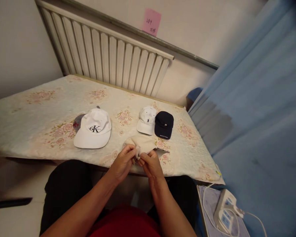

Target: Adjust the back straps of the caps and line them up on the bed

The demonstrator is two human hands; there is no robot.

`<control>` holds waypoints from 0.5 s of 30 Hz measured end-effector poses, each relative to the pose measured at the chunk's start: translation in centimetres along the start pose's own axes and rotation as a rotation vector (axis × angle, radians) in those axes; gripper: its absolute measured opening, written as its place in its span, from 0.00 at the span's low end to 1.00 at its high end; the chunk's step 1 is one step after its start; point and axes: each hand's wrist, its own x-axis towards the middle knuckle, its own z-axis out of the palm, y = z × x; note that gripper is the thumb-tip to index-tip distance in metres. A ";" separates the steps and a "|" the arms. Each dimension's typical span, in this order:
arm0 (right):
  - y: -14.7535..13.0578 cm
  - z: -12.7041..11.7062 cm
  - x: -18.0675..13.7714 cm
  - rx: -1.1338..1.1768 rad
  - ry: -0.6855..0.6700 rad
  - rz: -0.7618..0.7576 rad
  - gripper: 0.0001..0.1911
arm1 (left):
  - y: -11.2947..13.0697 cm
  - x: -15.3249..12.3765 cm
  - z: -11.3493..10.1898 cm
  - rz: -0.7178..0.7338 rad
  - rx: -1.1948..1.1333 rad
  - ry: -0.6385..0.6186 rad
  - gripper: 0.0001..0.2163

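Note:
A beige cap [143, 143] lies at the near edge of a table covered with a floral cloth [39, 115]. My left hand [123, 162] and my right hand [151, 163] are both closed, pinching the cap's back strap between their fingertips. To the left sits a white cap with a black logo [93, 129], stacked over a grey cap [78, 120] that is mostly hidden. Behind the beige cap lie a smaller white cap [146, 120] and a dark navy cap [164, 124], side by side and touching.
A white radiator [108, 56] runs along the wall behind the table, with a pink note [151, 21] above it. A blue curtain [256, 108] hangs at the right. A white power strip with cable [225, 212] lies on a surface at lower right.

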 end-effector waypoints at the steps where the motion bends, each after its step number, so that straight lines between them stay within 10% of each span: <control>1: 0.0 0.0 0.0 0.004 -0.001 0.001 0.11 | 0.0 0.0 0.0 0.002 0.009 0.001 0.08; 15: 0.3 0.0 0.0 0.130 0.026 -0.002 0.11 | -0.3 -0.2 -0.1 0.011 0.009 -0.052 0.11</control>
